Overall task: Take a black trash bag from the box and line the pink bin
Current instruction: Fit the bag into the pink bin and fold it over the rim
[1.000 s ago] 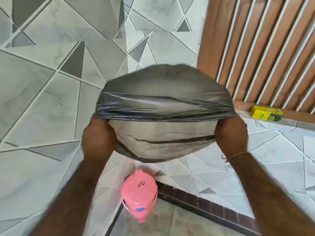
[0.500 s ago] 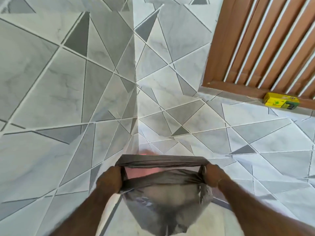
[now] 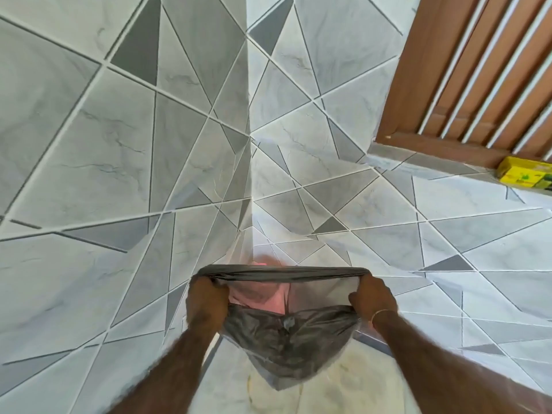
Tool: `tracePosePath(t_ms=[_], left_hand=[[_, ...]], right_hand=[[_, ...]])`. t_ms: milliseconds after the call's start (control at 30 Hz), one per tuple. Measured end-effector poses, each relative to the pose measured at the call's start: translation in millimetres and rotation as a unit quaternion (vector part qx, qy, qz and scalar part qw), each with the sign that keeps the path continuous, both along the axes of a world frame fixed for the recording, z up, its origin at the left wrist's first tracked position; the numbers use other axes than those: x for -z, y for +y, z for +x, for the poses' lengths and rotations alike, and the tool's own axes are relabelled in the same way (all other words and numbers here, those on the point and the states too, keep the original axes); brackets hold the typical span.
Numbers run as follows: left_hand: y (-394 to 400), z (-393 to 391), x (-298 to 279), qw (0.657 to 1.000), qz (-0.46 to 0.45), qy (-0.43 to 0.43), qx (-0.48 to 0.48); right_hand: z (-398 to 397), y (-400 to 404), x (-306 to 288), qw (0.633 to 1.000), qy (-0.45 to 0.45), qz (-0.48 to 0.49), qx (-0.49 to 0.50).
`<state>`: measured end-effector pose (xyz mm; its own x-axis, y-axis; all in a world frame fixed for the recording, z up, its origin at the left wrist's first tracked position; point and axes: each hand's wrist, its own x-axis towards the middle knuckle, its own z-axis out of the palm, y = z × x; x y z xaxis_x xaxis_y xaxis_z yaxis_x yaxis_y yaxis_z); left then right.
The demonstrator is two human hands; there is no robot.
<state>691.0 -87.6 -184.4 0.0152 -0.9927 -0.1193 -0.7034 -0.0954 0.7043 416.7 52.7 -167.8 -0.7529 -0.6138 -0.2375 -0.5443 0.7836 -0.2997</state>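
The black trash bag [image 3: 286,342] hangs low in front of me with its mouth stretched wide. My left hand [image 3: 206,303] grips the left side of the rim and my right hand [image 3: 373,297] grips the right side. Through the open mouth shows the pink bin [image 3: 263,297], directly below the bag; most of the bin is hidden by the plastic. The bag's body sags toward me below the rim.
Grey-and-white tiled walls meet in a corner right behind the bin. A brown slatted wooden door [image 3: 478,70] stands at the upper right. The yellow bag box [image 3: 525,171] lies on the floor by the door's foot.
Both hands have brought the bag down from chest height to just over the pink bin. The mouth is now pulled wider, and the bin shows through it.
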Motion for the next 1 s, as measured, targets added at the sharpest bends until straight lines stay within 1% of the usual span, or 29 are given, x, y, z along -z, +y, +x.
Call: tracePosePath(t_ms=[67, 133, 233, 300, 367, 467, 533, 600, 667, 700, 767, 900, 1000], left_hand=[[-1, -7, 7, 0.999, -0.011, -0.043, -0.003], [1, -16, 13, 0.998, 0.001, -0.063, 0.011], [-2, -27, 27, 0.981, 0.016, -0.174, 0.080], [-3, -33, 30, 0.969, 0.035, -0.230, 0.082], [-1, -42, 28, 0.967, 0.060, -0.242, 0.054], [-1, -55, 26, 0.954, 0.044, -0.290, 0.057], [-8, -61, 25, 0.968, 0.060, -0.242, 0.019], [-20, -65, 17, 0.985, 0.067, -0.159, -0.027], [-37, -66, 7, 0.991, 0.064, -0.093, -0.066], [-47, -63, 2, 0.993, 0.057, -0.076, -0.076], [-62, -53, -4, 0.994, 0.034, -0.075, -0.074], [-74, -17, -2, 0.990, 0.037, -0.135, -0.003], [-79, -1, 0, 0.991, 0.015, -0.128, 0.019]], right_hand=[[-13, -11, 11, 1.000, -0.005, 0.017, -0.019], [-31, -22, 24, 0.999, -0.017, 0.025, -0.038], [-64, -37, 45, 0.997, -0.045, 0.034, -0.053], [-81, -43, 51, 0.995, -0.065, 0.043, -0.056], [-94, -48, 49, 0.994, -0.082, 0.045, -0.059], [-105, -60, 50, 0.990, -0.097, 0.051, -0.087], [-112, -74, 49, 0.989, -0.086, 0.048, -0.110], [-112, -90, 41, 0.989, -0.060, 0.030, -0.130], [-109, -108, 32, 0.990, -0.022, 0.007, -0.142], [-105, -117, 28, 0.990, -0.008, -0.008, -0.139], [-100, -130, 25, 0.991, 0.015, -0.032, -0.132], [-74, -136, 32, 0.992, 0.029, -0.020, -0.118], [-56, -137, 38, 0.994, 0.025, -0.023, -0.106]])
